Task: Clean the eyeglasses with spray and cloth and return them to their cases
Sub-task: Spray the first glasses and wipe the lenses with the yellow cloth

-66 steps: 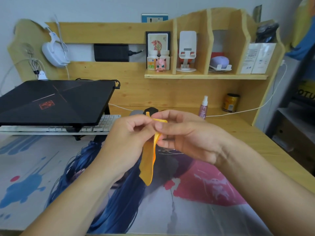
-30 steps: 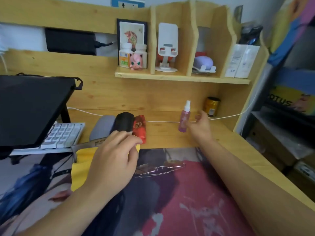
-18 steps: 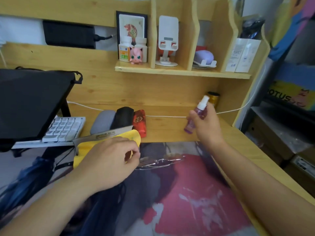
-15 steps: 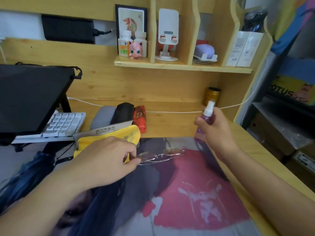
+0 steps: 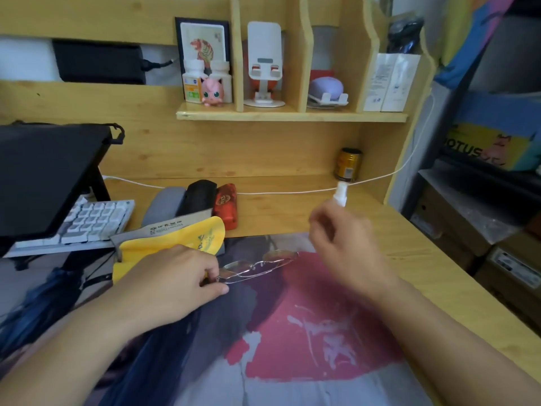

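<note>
Pinching eyeglasses (image 5: 257, 266) on desk mat (image 5: 307, 332) with left hand (image 5: 178, 276); gripping spray bottle (image 5: 341, 196) above mat, right hand (image 5: 342, 244) fingers curled round it.

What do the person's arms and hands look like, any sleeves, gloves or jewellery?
Both forearms are bare as far as the frame shows, with no sleeves visible. The left hand and right hand wear no gloves, and no rings, watch or bracelets are visible. The right hand is motion-blurred.

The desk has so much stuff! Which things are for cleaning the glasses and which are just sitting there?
For the job: eyeglasses, spray bottle, yellow cloth, red case, black case.
Just sitting: keyboard, pink figurine, gold can, phone stand.
</note>
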The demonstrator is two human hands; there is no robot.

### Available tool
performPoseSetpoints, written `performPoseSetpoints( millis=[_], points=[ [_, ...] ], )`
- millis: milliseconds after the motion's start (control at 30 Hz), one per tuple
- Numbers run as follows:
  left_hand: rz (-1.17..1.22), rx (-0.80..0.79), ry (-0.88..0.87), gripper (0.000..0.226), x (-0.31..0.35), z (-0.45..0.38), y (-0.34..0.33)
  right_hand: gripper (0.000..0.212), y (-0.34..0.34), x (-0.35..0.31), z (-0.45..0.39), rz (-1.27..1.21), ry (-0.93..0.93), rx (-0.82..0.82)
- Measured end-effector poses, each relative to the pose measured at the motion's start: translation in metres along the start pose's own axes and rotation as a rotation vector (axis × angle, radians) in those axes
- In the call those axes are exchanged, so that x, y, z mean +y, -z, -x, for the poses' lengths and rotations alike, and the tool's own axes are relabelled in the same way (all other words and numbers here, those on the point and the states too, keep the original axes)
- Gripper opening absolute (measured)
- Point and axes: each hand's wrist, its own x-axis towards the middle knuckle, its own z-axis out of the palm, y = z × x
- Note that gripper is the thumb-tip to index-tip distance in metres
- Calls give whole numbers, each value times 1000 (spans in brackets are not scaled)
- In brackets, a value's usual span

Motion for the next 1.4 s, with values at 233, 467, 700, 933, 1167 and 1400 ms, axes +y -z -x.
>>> performPoseSetpoints(
  millis=[233,467,700,933,1167,1400],
  points=[
    [56,95,-41,27,-4,-3,-6,29,-20,17,0,-45,-157,-361],
    [535,784,-121,10,-2,-3,6,21,-4,-11,-4,-582,-117,86],
    [646,1002,-261,14,18,10,6,38,6,-34,2,-686,126,318],
    [609,1068,-352,12,15,11,9,39,11,-32,2,-461,277,300],
    [1342,510,34,12,18,5,23,23,15,-31,-4,-742,-259,34],
    [1058,31,278,7,13,0,2,21,1,-9,-1,-141,-403,-371]
  ],
)
